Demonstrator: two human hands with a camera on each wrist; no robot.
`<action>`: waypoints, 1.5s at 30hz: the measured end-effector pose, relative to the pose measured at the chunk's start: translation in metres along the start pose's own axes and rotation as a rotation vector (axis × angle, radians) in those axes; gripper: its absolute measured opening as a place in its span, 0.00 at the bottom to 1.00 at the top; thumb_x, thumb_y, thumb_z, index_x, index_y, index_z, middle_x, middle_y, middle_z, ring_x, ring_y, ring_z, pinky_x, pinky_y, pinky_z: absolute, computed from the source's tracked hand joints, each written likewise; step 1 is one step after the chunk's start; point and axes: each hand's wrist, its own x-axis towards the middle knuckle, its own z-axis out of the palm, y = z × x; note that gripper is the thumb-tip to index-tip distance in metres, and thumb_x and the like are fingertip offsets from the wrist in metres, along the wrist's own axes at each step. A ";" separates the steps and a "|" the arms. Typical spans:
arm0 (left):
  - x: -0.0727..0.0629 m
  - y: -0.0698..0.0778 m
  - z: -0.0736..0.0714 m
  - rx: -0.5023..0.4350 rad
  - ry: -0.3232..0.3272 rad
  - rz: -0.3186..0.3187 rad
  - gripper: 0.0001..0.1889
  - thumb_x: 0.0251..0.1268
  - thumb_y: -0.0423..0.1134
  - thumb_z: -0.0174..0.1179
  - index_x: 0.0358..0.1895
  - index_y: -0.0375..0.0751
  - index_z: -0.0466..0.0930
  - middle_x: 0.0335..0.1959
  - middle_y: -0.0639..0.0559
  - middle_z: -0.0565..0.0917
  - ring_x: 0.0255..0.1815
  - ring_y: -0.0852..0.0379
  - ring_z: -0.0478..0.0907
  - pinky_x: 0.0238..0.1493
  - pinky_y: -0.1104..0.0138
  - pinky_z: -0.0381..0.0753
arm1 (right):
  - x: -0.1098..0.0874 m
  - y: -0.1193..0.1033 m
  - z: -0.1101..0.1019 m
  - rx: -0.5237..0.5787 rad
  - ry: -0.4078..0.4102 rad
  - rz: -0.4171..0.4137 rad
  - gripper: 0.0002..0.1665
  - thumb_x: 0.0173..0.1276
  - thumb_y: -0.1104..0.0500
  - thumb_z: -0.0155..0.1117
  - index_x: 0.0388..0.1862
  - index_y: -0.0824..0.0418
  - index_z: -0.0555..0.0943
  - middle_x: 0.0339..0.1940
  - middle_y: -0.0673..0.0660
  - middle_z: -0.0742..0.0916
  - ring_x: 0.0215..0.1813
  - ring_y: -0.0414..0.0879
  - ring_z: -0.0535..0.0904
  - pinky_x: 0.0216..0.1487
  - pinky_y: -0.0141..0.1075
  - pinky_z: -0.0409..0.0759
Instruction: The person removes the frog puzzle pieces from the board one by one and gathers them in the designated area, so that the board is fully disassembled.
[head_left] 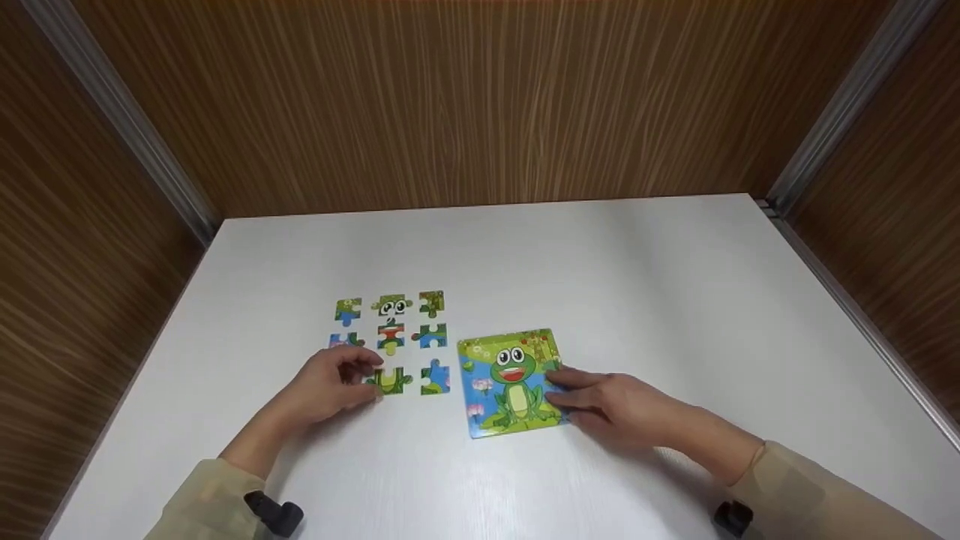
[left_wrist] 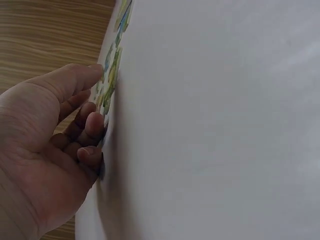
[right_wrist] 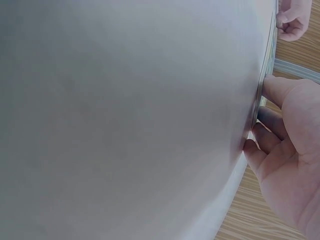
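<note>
Several jigsaw pieces with parts of a frog picture lie spaced apart in rows on the white table, in the head view. My left hand (head_left: pixel 334 382) is over the lower left of them, fingers loosely bent, a gap between thumb and fingertips. Its thumb tip is at the left edge of the green frog-body piece (head_left: pixel 390 381). It partly covers the middle-left piece (head_left: pixel 341 341). To the right lies a square frog picture board (head_left: pixel 480 367), slightly turned. My right hand (head_left: pixel 611 405) rests on its right edge, fingers stretched out over the picture.
The frog-eyes piece (head_left: pixel 392 306) is in the top row, with the red-mouth piece (head_left: pixel 391 337) below it. A blue corner piece (head_left: pixel 435 379) lies between the frog-body piece and the board. Wood-grain panels (head_left: pixel 480 105) stand behind and beside the white table (head_left: pixel 675 262).
</note>
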 end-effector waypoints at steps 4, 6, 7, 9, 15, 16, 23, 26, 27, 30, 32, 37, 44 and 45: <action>0.001 0.012 0.001 -0.015 0.004 0.007 0.18 0.63 0.35 0.75 0.56 0.40 0.86 0.46 0.47 0.83 0.45 0.51 0.75 0.47 0.64 0.77 | 0.000 0.001 0.000 -0.002 0.002 -0.001 0.25 0.79 0.62 0.65 0.73 0.58 0.80 0.79 0.58 0.75 0.79 0.56 0.69 0.68 0.52 0.77; 0.003 0.020 0.004 -0.023 -0.006 0.033 0.18 0.63 0.35 0.75 0.56 0.39 0.86 0.47 0.46 0.83 0.45 0.51 0.76 0.47 0.64 0.77 | 0.000 0.001 0.000 -0.008 0.002 -0.001 0.25 0.79 0.62 0.65 0.73 0.58 0.80 0.79 0.58 0.75 0.79 0.56 0.70 0.68 0.52 0.77; 0.004 0.025 0.006 -0.030 -0.014 0.050 0.19 0.63 0.35 0.75 0.56 0.39 0.86 0.47 0.45 0.83 0.45 0.51 0.76 0.46 0.64 0.78 | 0.000 0.002 0.000 -0.009 0.003 -0.001 0.26 0.79 0.62 0.65 0.73 0.58 0.80 0.79 0.59 0.75 0.79 0.56 0.70 0.68 0.52 0.77; 0.006 0.035 0.012 -0.040 -0.041 0.093 0.19 0.63 0.35 0.75 0.56 0.38 0.85 0.47 0.44 0.84 0.44 0.51 0.77 0.46 0.65 0.78 | 0.000 0.002 0.000 -0.010 0.005 -0.004 0.26 0.78 0.63 0.65 0.73 0.58 0.80 0.79 0.59 0.75 0.79 0.56 0.70 0.68 0.51 0.77; 0.015 0.061 0.042 -0.065 -0.159 0.204 0.18 0.64 0.34 0.75 0.56 0.37 0.86 0.46 0.40 0.84 0.41 0.52 0.77 0.42 0.67 0.78 | -0.001 0.003 0.000 -0.014 0.011 -0.007 0.26 0.78 0.62 0.66 0.73 0.57 0.80 0.79 0.58 0.76 0.79 0.56 0.70 0.68 0.52 0.78; 0.017 0.065 0.047 -0.065 -0.178 0.211 0.19 0.64 0.34 0.75 0.57 0.38 0.86 0.46 0.41 0.84 0.41 0.53 0.76 0.42 0.67 0.78 | -0.001 0.003 0.000 -0.018 0.013 -0.007 0.26 0.78 0.62 0.66 0.73 0.57 0.81 0.79 0.58 0.76 0.78 0.56 0.70 0.68 0.52 0.78; 0.028 0.078 0.083 -0.056 -0.296 0.243 0.21 0.63 0.37 0.77 0.59 0.41 0.86 0.46 0.46 0.84 0.41 0.56 0.77 0.43 0.67 0.78 | 0.001 0.003 0.002 -0.017 -0.005 0.014 0.25 0.79 0.61 0.65 0.74 0.55 0.80 0.80 0.57 0.75 0.79 0.56 0.69 0.69 0.52 0.76; 0.030 0.078 0.091 -0.044 -0.336 0.255 0.23 0.62 0.35 0.77 0.61 0.41 0.85 0.45 0.48 0.84 0.40 0.57 0.78 0.43 0.68 0.78 | 0.001 0.002 0.002 -0.009 -0.016 0.021 0.26 0.80 0.61 0.64 0.74 0.55 0.80 0.80 0.57 0.74 0.79 0.56 0.69 0.69 0.52 0.76; 0.031 0.078 0.092 -0.032 -0.341 0.260 0.24 0.62 0.35 0.77 0.61 0.41 0.84 0.44 0.49 0.84 0.40 0.57 0.78 0.42 0.68 0.78 | 0.002 0.002 0.002 -0.008 -0.016 0.019 0.25 0.80 0.61 0.64 0.74 0.55 0.80 0.80 0.57 0.74 0.79 0.56 0.69 0.69 0.52 0.76; 0.031 0.077 0.094 0.014 -0.337 0.270 0.26 0.60 0.35 0.78 0.63 0.42 0.84 0.43 0.51 0.83 0.39 0.57 0.78 0.42 0.68 0.78 | 0.002 0.002 0.002 -0.006 -0.014 0.019 0.25 0.80 0.61 0.64 0.74 0.55 0.80 0.80 0.57 0.74 0.79 0.56 0.69 0.69 0.52 0.76; 0.031 0.077 0.095 0.032 -0.334 0.269 0.28 0.60 0.35 0.78 0.64 0.42 0.83 0.43 0.51 0.83 0.39 0.58 0.78 0.42 0.68 0.78 | 0.002 0.002 0.001 -0.005 -0.011 0.022 0.25 0.80 0.61 0.64 0.74 0.55 0.80 0.80 0.57 0.74 0.80 0.55 0.69 0.69 0.52 0.76; 0.032 0.076 0.098 0.042 -0.323 0.283 0.29 0.57 0.33 0.78 0.64 0.38 0.83 0.44 0.51 0.81 0.39 0.57 0.77 0.42 0.68 0.77 | 0.002 0.000 0.000 -0.009 -0.010 0.023 0.26 0.79 0.62 0.65 0.74 0.55 0.80 0.80 0.56 0.74 0.80 0.55 0.69 0.69 0.51 0.77; 0.032 0.076 0.099 0.112 -0.314 0.289 0.26 0.58 0.36 0.78 0.61 0.37 0.85 0.43 0.53 0.80 0.40 0.59 0.76 0.46 0.66 0.76 | 0.003 0.001 0.002 -0.007 -0.017 0.022 0.27 0.79 0.62 0.65 0.74 0.54 0.80 0.80 0.56 0.74 0.79 0.56 0.69 0.69 0.51 0.77; 0.033 0.076 0.099 0.122 -0.315 0.289 0.26 0.58 0.36 0.78 0.61 0.37 0.85 0.42 0.53 0.80 0.40 0.59 0.75 0.46 0.66 0.76 | 0.003 0.001 0.003 -0.004 -0.018 0.023 0.27 0.79 0.62 0.66 0.75 0.54 0.80 0.80 0.56 0.74 0.79 0.56 0.69 0.69 0.51 0.77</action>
